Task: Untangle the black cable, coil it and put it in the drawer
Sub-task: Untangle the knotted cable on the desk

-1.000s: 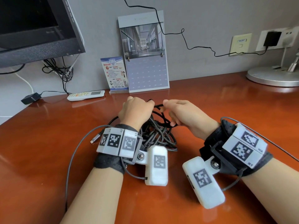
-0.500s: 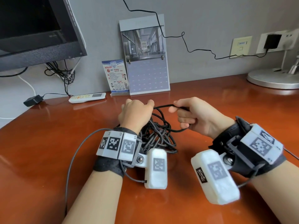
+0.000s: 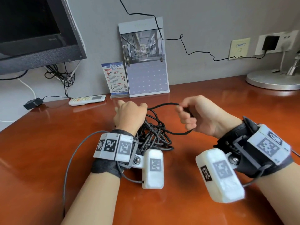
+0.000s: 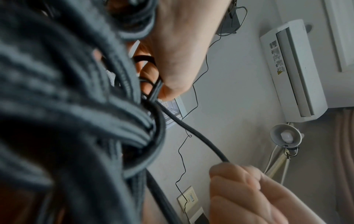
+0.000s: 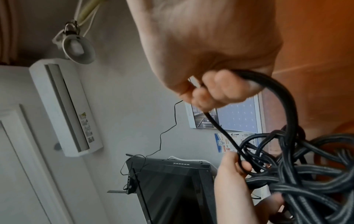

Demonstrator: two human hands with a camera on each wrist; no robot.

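Now the right hand (image 3: pixel 204 118) pinches a loop of the cable (image 3: pixel 154 135), while the left hand (image 3: pixel 129 115) grips strands atop its tangle on the desk (image 3: pixel 48 151). Pulling harder could tighten the knots, I'd judge.

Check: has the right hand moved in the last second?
Yes. The right hand has pulled its black cable strand rightward, away from the calendar.

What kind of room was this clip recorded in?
Probably an office or a hotel-style room with a work desk. A glossy reddish wooden desk stands against a grey wall, carrying a desk calendar, a monitor and a white remote. An air conditioner hangs on the wall.
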